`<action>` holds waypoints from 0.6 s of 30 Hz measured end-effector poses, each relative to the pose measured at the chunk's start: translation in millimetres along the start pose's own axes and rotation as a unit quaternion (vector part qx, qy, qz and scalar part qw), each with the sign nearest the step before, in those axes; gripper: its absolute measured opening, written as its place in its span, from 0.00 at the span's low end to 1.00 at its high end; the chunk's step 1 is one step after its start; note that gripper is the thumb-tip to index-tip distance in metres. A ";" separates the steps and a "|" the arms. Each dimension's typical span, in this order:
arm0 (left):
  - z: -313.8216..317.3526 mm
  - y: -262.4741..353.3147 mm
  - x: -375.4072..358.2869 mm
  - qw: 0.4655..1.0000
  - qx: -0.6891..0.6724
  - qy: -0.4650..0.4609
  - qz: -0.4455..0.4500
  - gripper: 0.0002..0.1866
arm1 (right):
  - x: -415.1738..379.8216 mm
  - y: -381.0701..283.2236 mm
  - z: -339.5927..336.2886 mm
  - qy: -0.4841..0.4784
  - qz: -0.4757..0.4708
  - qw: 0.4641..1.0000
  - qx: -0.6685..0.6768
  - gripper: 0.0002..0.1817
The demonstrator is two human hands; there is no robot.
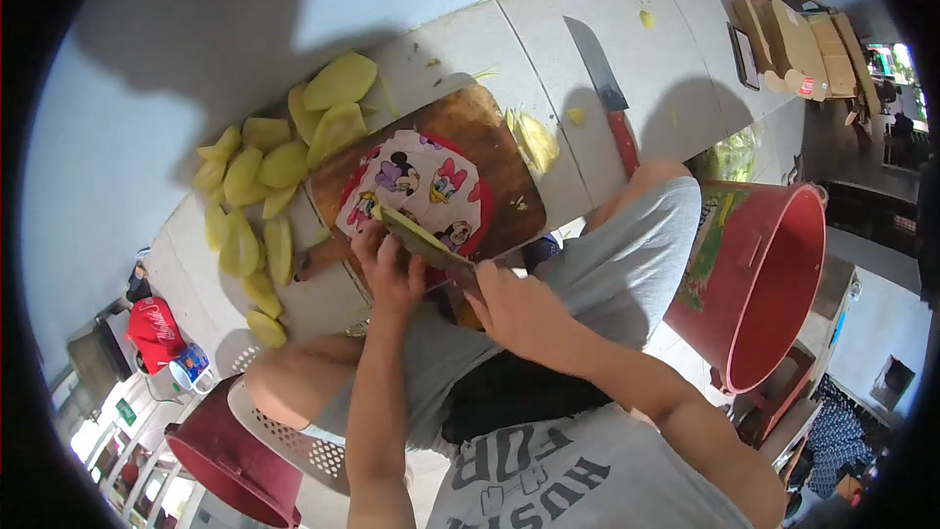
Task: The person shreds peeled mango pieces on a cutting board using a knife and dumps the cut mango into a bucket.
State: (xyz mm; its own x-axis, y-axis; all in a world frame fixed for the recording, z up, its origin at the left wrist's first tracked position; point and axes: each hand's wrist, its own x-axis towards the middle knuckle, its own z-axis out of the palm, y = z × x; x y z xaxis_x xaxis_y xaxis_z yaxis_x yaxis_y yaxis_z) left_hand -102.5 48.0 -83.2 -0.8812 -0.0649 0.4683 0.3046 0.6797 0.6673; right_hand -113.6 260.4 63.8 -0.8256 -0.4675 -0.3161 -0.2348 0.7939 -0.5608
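In the head view, my left hand (387,264) grips a pale green peeled fruit piece (416,232), which looks like green mango. My right hand (514,304) is closed around a knife, its blade (452,264) lying against the fruit. Both hands are over a round cartoon-print cloth pad (416,176) with a red edge. The pad rests on a wooden cutting board (509,171). The knife's handle is hidden in my right fist. Left of the board, several peeled fruit pieces (284,165) are piled on the tiles.
A red-handled knife (612,93) lies on the tiled surface (534,24) right of the board. Fruit scraps (537,142) are beside the board. A large red bucket (749,279) stands at right, another red bucket (230,451) at lower left. Cardboard boxes (803,49) sit far right.
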 end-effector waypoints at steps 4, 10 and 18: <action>0.4 -2.5 -3.0 1.000 -0.007 -0.005 0.001 0.28 | -23.1 -12.2 -24.6 -0.013 -0.007 0.997 0.069 0.14; -1.8 -1.8 -1.0 0.999 0.027 -0.036 -0.004 0.26 | -21.8 -9.9 -20.6 -0.004 -0.021 1.000 0.021 0.15; -2.1 -1.9 -4.1 0.999 -0.027 -0.012 -0.018 0.25 | 24.4 15.7 28.6 0.009 -0.018 0.999 0.044 0.14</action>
State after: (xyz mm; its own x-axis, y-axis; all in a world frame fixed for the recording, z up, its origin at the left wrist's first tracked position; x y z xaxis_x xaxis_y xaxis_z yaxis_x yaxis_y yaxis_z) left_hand -98.7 45.4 -85.1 -0.9001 -0.0709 0.4298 0.2908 0.6368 0.7140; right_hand -122.8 250.4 25.4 -0.8265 -0.4877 -0.2812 -0.2189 0.7386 -0.6376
